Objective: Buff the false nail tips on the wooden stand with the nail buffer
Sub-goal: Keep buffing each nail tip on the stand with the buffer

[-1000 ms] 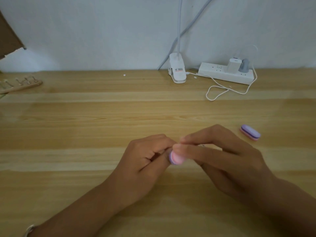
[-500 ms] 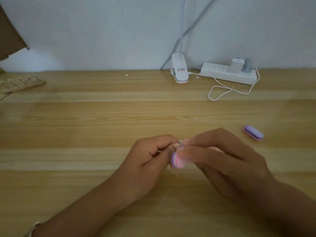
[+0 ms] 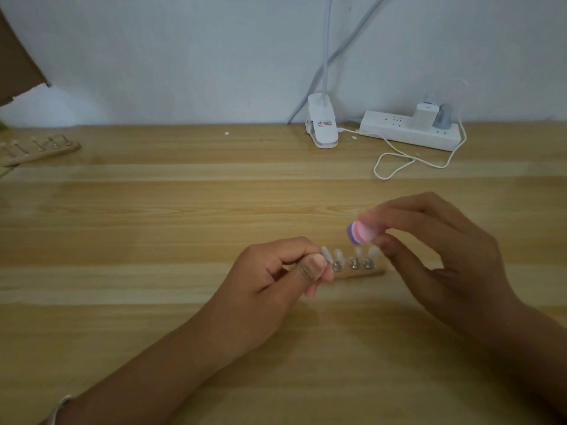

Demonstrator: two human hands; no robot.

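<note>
stand [image 3: 362,273] on table [image 3: 153,240] centre | 2nd stand [image 3: 40,150] far left | power strip [image 3: 408,131] behind, right

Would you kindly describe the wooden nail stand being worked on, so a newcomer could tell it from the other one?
Start at the wooden table and find the two hands near its middle. The stand lies between them, its left end pinched by the left hand, with clear nail tips standing on it. The other stand lies untouched at the far left edge near the wall.
</note>
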